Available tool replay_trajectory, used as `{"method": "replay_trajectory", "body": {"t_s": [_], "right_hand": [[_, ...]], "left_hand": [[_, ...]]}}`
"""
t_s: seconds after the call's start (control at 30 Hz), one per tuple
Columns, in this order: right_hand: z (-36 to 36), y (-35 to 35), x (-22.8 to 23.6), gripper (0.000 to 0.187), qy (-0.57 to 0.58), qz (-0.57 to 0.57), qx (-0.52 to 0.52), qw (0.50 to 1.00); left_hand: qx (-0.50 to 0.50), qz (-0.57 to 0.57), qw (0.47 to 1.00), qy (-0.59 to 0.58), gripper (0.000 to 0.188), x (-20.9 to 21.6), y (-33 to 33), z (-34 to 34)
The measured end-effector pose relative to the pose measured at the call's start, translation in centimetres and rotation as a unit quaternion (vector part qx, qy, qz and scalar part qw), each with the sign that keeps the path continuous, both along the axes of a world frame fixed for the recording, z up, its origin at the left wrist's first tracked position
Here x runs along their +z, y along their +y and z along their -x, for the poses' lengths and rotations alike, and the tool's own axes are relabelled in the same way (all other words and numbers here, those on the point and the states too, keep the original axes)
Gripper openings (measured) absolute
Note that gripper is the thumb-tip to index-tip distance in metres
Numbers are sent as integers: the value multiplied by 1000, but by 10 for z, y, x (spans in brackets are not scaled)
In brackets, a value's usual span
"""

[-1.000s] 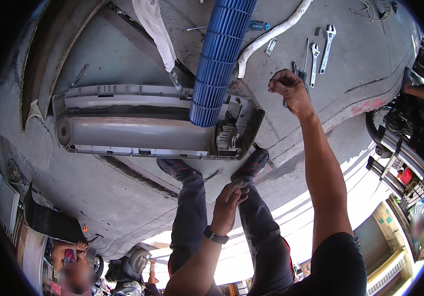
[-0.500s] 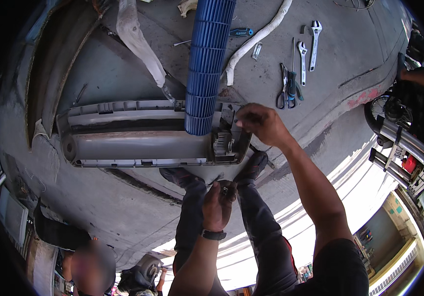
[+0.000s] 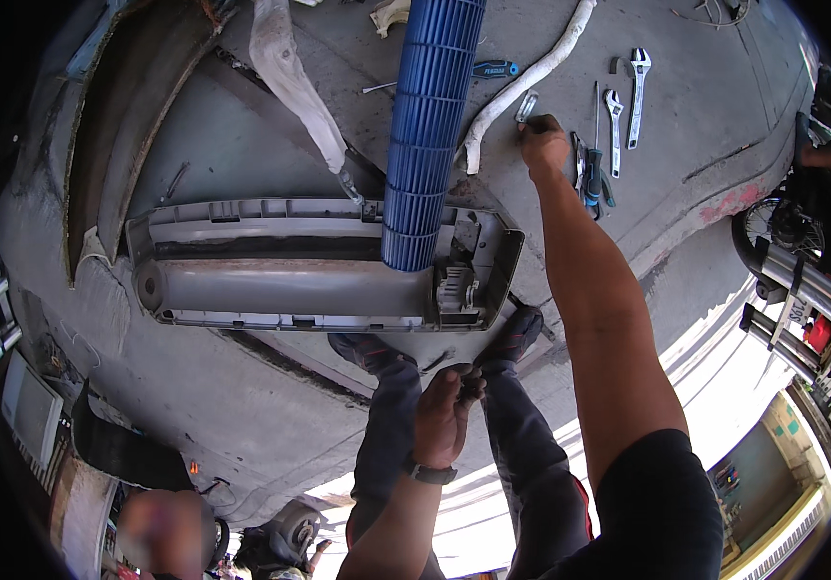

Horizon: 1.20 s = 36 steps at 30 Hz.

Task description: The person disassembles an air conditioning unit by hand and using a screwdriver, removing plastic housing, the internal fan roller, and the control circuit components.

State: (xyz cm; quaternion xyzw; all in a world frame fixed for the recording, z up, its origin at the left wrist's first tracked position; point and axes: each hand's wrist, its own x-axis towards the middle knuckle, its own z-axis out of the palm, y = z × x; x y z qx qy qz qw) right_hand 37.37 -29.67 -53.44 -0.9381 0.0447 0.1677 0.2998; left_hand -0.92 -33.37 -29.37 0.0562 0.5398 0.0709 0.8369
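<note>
My right hand (image 3: 544, 147) reaches out to the floor, its fingers bent together at the lower end of a small clear, shiny piece (image 3: 527, 105). How firmly they grip it is hidden. Close to my body, my left hand (image 3: 444, 418) is turned palm up with its fingers curled in. What lies in those darkened fingers is too small to make out. Ahead of my feet rests a long grey plastic housing (image 3: 290, 287), hollow side up. A blue finned cylinder, a fan roller (image 3: 427, 135), lies with its near end over the housing.
Right of my right hand lie a screwdriver (image 3: 594, 169), pliers (image 3: 580, 162) and two adjustable wrenches (image 3: 639, 97) (image 3: 614, 130). A white wrapped pipe (image 3: 531, 77) curves beside the roller; another wrapped pipe (image 3: 295, 92) lies left. A curved panel (image 3: 135, 126) stands far left, a motorcycle (image 3: 792, 280) right.
My right hand has moved from the housing's right end, away and to the right, down to the small clear piece. My left hand stays curled near my knees. The whole view has shifted slightly.
</note>
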Motion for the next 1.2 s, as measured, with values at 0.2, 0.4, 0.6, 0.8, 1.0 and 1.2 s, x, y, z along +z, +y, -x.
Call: {"method": "replay_trajectory", "body": {"t_s": [0.2, 0.4, 0.6, 0.8, 1.0, 1.2], "right_hand": [[-17, -29, 4, 23, 85, -8, -21, 996], [61, -55, 88, 15, 159, -160, 72, 971], [182, -86, 256, 20, 225, -199, 391, 870], [237, -100, 309, 22, 160, -166, 493, 839], [220, -133, 322, 25, 132, -152, 378, 904], [206, -190, 313, 41, 547, -68, 115, 827]], "left_hand": [[-4, 5, 1000, -16, 30, 1, 2, -4], [24, -8, 1000, -13, 30, 2, 10, 0], [58, -10, 998, -29, 36, 9, 9, -9], [75, 88, 993, -18, 38, 11, 3, -13], [-473, -375, 794, 71, 34, 42, -6, -27], [-560, -548, 613, -100, 20, 57, -71, -32]]}}
